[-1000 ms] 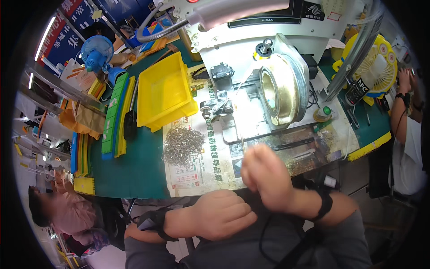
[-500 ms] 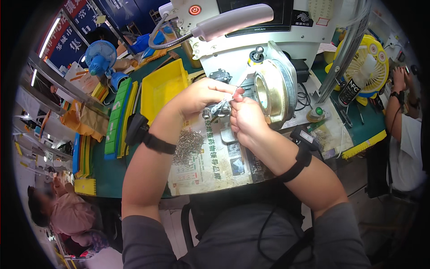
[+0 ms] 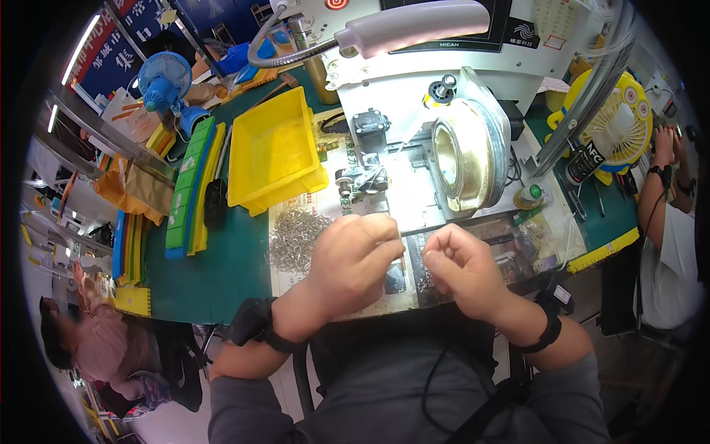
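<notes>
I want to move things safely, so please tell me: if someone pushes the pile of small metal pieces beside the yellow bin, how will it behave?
The pile of small metal pieces is loose and thin, so a push would probably scatter it rather than slide it whole. It lies on the printed paper sheet, which may drag or wrinkle. Single pieces look light and hard to pinch.

Scene was bright overall. Strongest light came from the gooseneck lamp [image 3: 418, 26], throwing a washed-out glare patch on the white machine bed [image 3: 403, 181] right below it. Brass wheel [image 3: 462, 155], right of that lamp pool, showed shiny highlights. Fluorescent strip [image 3: 81, 48] far left of the lamp glowed. Heavy fisheye bending and black vignette at the rim; edges soft, the person lower left blurred. Hands cast only faint shadows.
</notes>
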Tool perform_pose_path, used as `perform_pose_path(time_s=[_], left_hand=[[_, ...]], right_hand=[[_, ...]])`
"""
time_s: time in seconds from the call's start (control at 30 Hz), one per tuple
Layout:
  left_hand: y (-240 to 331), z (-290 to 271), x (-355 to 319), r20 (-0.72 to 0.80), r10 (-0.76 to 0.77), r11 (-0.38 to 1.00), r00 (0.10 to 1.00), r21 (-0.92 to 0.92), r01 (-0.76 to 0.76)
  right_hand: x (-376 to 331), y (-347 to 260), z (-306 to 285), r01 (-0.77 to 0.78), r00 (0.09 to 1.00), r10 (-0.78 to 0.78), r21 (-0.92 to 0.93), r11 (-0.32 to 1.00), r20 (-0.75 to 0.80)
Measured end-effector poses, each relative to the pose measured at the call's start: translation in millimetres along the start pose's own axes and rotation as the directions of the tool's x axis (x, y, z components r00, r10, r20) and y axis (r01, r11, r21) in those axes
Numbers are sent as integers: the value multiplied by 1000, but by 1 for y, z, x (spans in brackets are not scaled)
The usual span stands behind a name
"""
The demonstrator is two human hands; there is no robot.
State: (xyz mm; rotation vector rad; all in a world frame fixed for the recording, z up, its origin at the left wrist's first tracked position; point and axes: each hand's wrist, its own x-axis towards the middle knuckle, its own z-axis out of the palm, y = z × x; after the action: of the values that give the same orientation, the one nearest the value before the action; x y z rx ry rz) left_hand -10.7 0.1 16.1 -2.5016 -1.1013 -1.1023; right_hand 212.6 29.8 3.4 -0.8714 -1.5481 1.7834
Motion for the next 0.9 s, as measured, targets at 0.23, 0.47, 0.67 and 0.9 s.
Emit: perform_pose_path(time_s=[0.23, 0.47, 0.67, 0.9], left_hand=[[16, 4, 8, 124, -288, 954, 950, -54, 296], [21, -4, 21, 213, -343, 934, 915, -25, 356], [21, -3, 20, 190, -355, 923, 915, -80, 375], [1, 10, -17, -11, -174, 984, 985, -47, 173]], right_hand=[[3, 10, -28, 309, 938, -335, -662, 683, 93], [11, 7, -24, 355, 928, -332, -674, 648, 170], [18, 1, -24, 334, 937, -303, -710, 620, 177], [29, 0, -6, 412, 908, -238, -844, 343, 346]])
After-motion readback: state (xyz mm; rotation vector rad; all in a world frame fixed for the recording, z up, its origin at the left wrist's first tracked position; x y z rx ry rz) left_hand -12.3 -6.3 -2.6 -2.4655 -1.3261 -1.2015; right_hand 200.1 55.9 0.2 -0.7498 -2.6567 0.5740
